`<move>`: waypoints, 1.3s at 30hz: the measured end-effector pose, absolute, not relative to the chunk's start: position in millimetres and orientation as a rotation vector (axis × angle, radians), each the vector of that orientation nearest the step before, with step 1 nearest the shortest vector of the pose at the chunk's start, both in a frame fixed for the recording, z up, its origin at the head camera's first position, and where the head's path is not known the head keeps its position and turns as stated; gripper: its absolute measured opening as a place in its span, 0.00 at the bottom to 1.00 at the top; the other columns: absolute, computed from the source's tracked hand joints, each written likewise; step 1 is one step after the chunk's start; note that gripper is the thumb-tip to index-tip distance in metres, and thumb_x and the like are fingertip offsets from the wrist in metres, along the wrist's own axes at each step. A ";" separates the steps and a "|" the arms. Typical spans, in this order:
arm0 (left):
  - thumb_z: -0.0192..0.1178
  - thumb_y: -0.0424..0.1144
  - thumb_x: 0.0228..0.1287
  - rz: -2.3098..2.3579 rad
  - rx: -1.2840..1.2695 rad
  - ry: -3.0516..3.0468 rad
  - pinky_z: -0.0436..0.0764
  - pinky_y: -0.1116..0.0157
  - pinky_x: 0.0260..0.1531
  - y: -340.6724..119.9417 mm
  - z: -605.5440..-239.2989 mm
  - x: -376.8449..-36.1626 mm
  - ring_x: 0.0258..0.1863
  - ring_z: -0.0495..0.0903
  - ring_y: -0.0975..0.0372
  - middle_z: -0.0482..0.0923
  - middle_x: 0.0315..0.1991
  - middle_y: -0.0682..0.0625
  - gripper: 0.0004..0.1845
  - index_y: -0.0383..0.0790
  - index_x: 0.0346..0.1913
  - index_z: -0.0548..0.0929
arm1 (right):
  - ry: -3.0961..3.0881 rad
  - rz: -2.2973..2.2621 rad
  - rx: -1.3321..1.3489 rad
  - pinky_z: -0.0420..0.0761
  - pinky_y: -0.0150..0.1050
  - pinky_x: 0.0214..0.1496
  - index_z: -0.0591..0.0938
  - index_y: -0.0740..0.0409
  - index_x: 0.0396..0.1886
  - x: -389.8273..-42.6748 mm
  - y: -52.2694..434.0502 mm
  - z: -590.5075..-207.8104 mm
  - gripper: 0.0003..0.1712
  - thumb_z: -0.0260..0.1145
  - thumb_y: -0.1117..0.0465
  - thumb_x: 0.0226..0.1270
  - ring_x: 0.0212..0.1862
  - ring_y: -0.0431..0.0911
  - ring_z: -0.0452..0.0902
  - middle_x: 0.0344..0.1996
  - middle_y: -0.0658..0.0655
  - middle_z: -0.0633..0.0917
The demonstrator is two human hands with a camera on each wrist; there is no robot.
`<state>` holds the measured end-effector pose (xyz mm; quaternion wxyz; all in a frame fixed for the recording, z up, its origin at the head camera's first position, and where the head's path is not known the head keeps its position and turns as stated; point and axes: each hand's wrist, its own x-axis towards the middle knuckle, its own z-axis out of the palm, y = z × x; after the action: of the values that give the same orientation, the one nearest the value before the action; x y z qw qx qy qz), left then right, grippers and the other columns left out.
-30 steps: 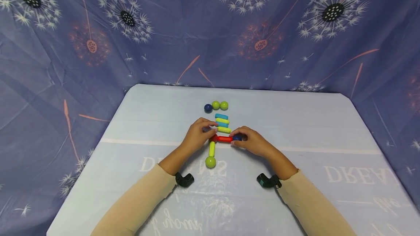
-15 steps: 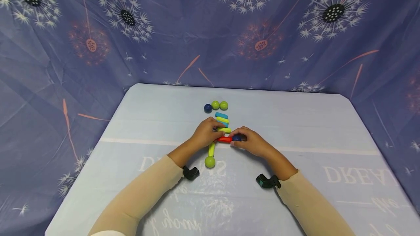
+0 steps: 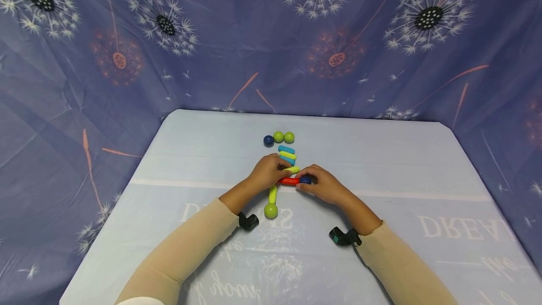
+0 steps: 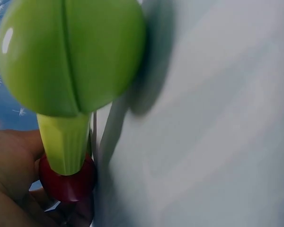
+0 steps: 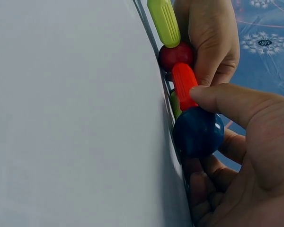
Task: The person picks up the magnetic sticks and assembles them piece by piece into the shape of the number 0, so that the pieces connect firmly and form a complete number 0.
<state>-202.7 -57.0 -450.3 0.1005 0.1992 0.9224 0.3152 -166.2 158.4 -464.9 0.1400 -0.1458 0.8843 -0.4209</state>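
Magnetic-style toy rods and balls are joined in an L. A green ball (image 3: 271, 211) ends a yellow rod (image 3: 273, 195), which meets a dark red ball (image 4: 68, 184). From there a red rod (image 3: 290, 181) runs to a dark blue ball (image 5: 199, 132). My right hand (image 3: 322, 183) holds the blue ball, its thumb across the joint with the red rod. Just behind the red rod, my left hand (image 3: 267, 171) pinches a loose yellow rod (image 3: 294, 170) between thumb and fingers. That hand hides the red ball in the head view.
Behind my left hand lie two blue rods and another yellow rod (image 3: 288, 155). Farther back sit a dark blue ball (image 3: 268, 141) and two green balls (image 3: 289, 137) in a row. A white cloth-covered table (image 3: 381, 154) meets a blue floral curtain (image 3: 262, 36).
My left hand has moved right from the red ball to the nearest loose yellow rod, which has now turned and shifted slightly right. My right hand stays at the blue ball.
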 end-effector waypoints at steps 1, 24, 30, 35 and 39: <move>0.68 0.43 0.66 0.930 0.587 2.729 0.79 0.66 0.43 -57.2 -450.3 -202.6 0.40 0.78 0.62 0.83 0.41 0.49 0.13 0.42 0.51 0.90 | 2.558 -1.218 -0.423 0.72 0.51 0.64 0.85 0.46 0.51 -165.9 157.8 -465.1 0.15 0.72 0.51 0.66 0.60 0.52 0.75 0.56 0.55 0.81; 0.65 0.39 0.68 1.466 0.258 2.647 0.83 0.57 0.53 -86.6 -431.5 -186.7 0.51 0.81 0.55 0.84 0.48 0.49 0.16 0.45 0.57 0.86 | 2.620 -1.097 -0.312 0.76 0.54 0.61 0.85 0.43 0.47 -161.9 146.5 -458.5 0.11 0.71 0.51 0.66 0.54 0.50 0.75 0.50 0.54 0.82; 0.66 0.41 0.67 1.552 0.137 2.563 0.82 0.61 0.47 -96.3 -427.1 -184.7 0.49 0.83 0.55 0.86 0.47 0.47 0.15 0.42 0.54 0.85 | 2.651 -1.073 -0.313 0.77 0.51 0.60 0.85 0.44 0.47 -162.1 144.5 -457.1 0.10 0.71 0.53 0.67 0.52 0.50 0.75 0.48 0.54 0.82; 0.67 0.37 0.65 1.593 0.116 2.523 0.81 0.68 0.39 -101.5 -426.0 -183.3 0.43 0.83 0.57 0.83 0.47 0.45 0.20 0.41 0.59 0.82 | 2.666 -1.055 -0.302 0.77 0.51 0.60 0.85 0.45 0.47 -163.1 142.9 -456.0 0.10 0.71 0.53 0.67 0.52 0.50 0.75 0.48 0.54 0.82; 0.66 0.36 0.65 1.576 0.107 2.528 0.80 0.69 0.34 -104.0 -427.4 -181.8 0.41 0.83 0.58 0.80 0.46 0.45 0.21 0.43 0.61 0.83 | 2.679 -1.043 -0.288 0.78 0.52 0.61 0.85 0.46 0.48 -164.7 141.8 -454.7 0.11 0.71 0.54 0.67 0.52 0.50 0.76 0.49 0.55 0.82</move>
<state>-181.8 -104.0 -427.4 0.0803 0.0359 0.8453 0.5270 -164.7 141.8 -454.7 0.1258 -0.0989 0.9198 -0.3582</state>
